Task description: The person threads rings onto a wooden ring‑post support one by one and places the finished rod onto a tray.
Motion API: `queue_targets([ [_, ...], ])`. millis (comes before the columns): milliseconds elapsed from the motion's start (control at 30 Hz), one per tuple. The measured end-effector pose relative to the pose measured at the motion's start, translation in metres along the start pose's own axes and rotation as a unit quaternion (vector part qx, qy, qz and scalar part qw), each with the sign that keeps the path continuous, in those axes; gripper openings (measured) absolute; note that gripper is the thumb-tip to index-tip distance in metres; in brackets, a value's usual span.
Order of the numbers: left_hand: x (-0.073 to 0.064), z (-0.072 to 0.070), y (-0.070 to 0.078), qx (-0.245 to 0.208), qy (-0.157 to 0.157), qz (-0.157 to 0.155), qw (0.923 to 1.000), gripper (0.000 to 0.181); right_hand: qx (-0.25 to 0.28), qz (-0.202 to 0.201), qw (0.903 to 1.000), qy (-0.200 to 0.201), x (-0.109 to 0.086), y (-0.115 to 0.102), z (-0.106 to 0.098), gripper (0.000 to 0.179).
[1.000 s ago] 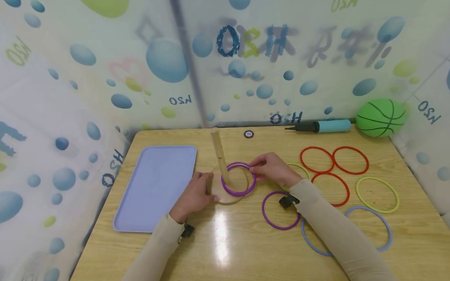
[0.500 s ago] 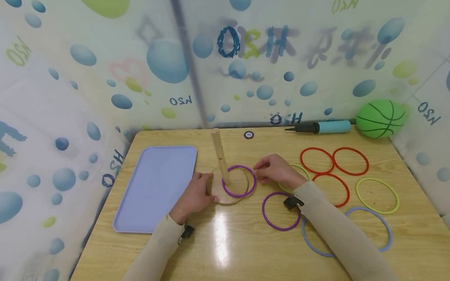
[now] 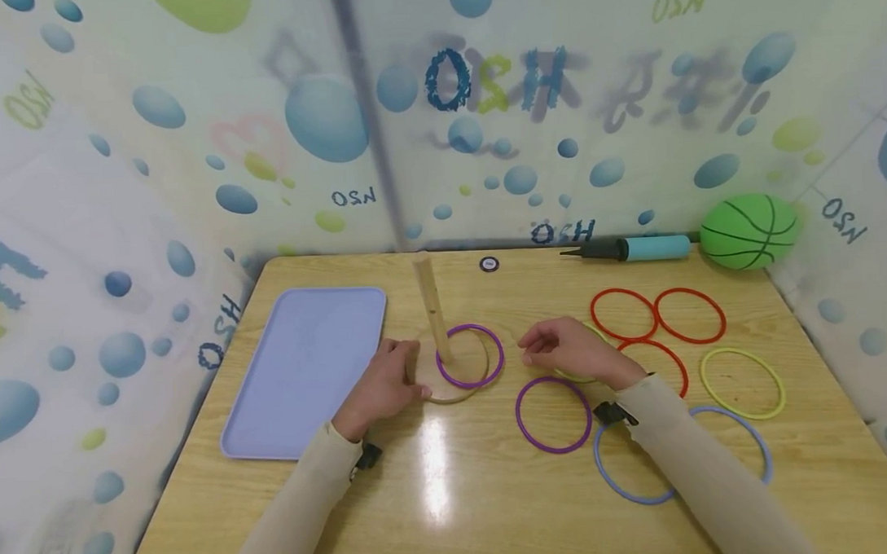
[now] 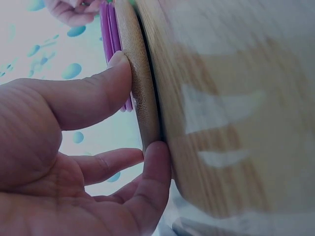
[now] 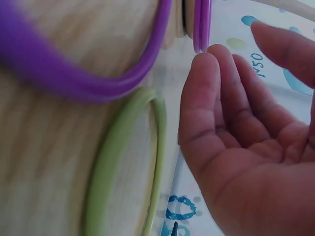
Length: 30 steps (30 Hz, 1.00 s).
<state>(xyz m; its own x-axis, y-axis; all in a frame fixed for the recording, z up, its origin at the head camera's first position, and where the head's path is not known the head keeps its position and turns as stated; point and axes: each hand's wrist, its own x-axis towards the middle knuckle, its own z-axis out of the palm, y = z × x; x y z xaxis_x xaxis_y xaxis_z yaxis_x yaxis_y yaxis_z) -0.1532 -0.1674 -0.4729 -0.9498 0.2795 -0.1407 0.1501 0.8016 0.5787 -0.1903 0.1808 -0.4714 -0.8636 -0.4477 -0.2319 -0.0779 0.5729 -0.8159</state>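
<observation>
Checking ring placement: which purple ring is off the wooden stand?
The purple ring on the table, right of the stand; the other purple rings sit stacked on it.

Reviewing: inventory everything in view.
Table: one, tan, underneath
Walls: three, patterned white, around
Stand: one, wooden, centre
Stacked rings: at least two, purple, on stand
Loose ring: one, purple, right
Rings: three, red, right
Rings: two, lime, right
Rings: two, blue, front right
Tray: one, lavender, left
Disc: one, dark, back
Pump: one, blue-black, back
Ball: one, green, back right
Wrist cameras: two, black, wrists
Sleeves: two, beige, arms
Left hand: one, gripping stand
Right hand: one, near rings
</observation>
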Motion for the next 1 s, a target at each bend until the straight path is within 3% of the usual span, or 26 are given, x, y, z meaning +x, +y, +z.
queue_targets([
  [300,-0.001,0.0,-0.001,-0.002,-0.001,-0.001,1.0,0.085,-0.086,-0.058,0.9946,-0.007,-0.015,0.013,0.004,0.021],
  [633,-0.001,0.001,0.0,-0.002,0.0,0.0,1.0,0.083,-0.128,-0.107,0.985,-0.044,-0.017,0.009,0.003,0.021],
  [1000,-0.001,0.0,-0.002,0.0,0.004,0.008,1.0,0.083,-0.177,-0.129,0.9743,-0.053,-0.014,0.009,-0.002,0.016],
])
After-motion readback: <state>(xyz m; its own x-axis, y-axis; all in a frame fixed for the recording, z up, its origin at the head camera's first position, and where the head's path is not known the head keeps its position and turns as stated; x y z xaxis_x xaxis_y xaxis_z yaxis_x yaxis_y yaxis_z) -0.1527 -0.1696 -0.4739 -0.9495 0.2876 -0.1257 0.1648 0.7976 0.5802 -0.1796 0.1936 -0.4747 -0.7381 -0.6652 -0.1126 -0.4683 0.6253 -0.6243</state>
